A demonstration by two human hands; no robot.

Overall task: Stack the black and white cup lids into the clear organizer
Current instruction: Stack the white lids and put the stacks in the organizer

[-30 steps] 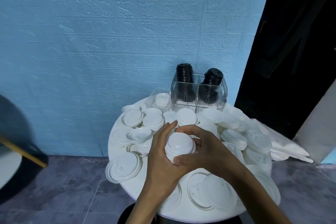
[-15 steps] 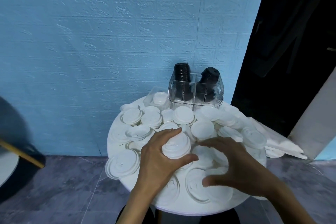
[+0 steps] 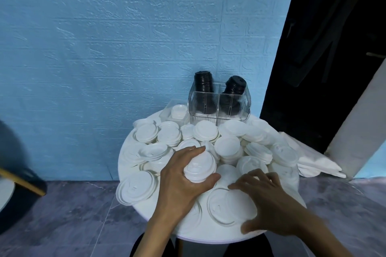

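Observation:
My left hand (image 3: 181,181) is wrapped around a small stack of white lids (image 3: 199,168) above the middle of the round white table (image 3: 158,213). My right hand (image 3: 269,200) lies flat with fingers spread over large white lids (image 3: 225,204) at the table's front; it holds nothing. Several loose white lids (image 3: 205,130) cover the tabletop. The clear organizer (image 3: 219,102) stands at the table's back edge against the wall, with two stacks of black lids (image 3: 203,81) inside, the right stack (image 3: 235,86) leaning.
A smaller clear tray with white lids (image 3: 178,110) sits left of the organizer. White bags (image 3: 313,156) hang off the table's right side. A blue wall (image 3: 104,48) is behind, a dark doorway (image 3: 334,27) at right, and a dark round object (image 3: 12,173) at the left edge.
My right hand has let go of the white stack and dropped onto the lids at the table's front right. My left hand keeps holding the stack in about the same place.

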